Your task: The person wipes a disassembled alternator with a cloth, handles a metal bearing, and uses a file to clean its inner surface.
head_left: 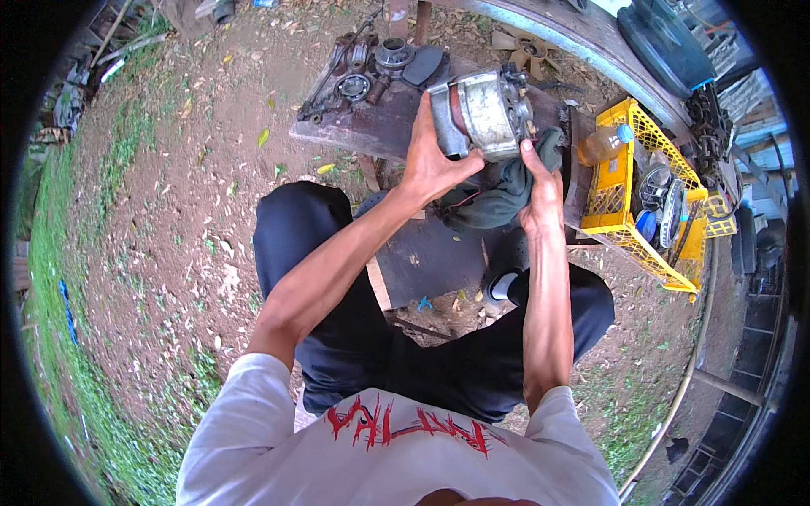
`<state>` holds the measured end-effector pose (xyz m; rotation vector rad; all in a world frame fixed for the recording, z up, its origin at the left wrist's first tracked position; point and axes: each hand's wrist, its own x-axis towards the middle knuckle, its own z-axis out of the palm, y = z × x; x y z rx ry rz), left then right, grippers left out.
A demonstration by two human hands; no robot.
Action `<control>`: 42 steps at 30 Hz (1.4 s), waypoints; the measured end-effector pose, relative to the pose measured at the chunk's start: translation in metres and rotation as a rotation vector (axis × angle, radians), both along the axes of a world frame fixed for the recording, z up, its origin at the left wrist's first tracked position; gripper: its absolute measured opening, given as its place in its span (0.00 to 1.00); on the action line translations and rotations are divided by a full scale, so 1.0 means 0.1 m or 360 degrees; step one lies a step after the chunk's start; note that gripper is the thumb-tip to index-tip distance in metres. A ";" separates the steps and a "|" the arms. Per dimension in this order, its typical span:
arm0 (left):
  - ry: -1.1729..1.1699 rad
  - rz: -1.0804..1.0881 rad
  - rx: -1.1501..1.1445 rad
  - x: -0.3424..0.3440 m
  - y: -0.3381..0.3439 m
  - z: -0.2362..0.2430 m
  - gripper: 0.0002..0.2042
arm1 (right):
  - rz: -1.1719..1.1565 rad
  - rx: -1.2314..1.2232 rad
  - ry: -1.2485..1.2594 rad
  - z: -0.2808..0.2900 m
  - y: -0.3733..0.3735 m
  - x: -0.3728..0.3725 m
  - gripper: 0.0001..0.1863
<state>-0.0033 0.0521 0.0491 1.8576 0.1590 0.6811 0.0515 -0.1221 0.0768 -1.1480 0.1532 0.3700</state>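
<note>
An alternator with a silver metal housing and a brown band is raised above the small wooden bench. My left hand grips it from the left and below, the thumb along its lower edge. On the other side, my right hand is closed round a dark green cloth, its thumb up by the housing's lower right edge. The cloth hangs below the alternator. My right fingers are mostly hidden behind the cloth and palm.
Left on the bench lie a bearing, a round metal part and a dark flat piece. A yellow crate at the right holds a bottle with a blue cap and metal parts. A dark board lies between my legs.
</note>
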 end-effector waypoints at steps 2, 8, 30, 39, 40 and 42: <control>-0.0036 -0.0158 -0.0068 0.02 0.01 -0.03 0.55 | -0.0049 0.0070 -0.0073 0.00 0.00 -0.11 0.30; 0.0214 -0.0314 -0.0470 0.09 -0.05 0.00 0.54 | -0.0225 -0.0226 0.0011 0.15 0.01 -0.10 0.26; 0.0173 -0.0131 0.0822 0.35 0.05 0.37 0.52 | -0.0071 -0.0884 -0.0506 -0.02 -0.18 -0.11 0.32; 0.0451 -0.0282 0.0646 0.47 0.06 0.46 0.61 | -0.0809 -0.0578 -0.1147 0.77 -0.30 0.39 0.25; 0.0425 -0.0296 0.0608 0.48 0.07 0.44 0.61 | -0.0905 -0.0375 -0.1233 0.81 -0.15 0.49 0.24; 0.0385 -0.0298 0.0597 0.48 0.07 0.41 0.60 | -0.0512 -0.1077 -0.1112 0.71 0.04 0.70 0.25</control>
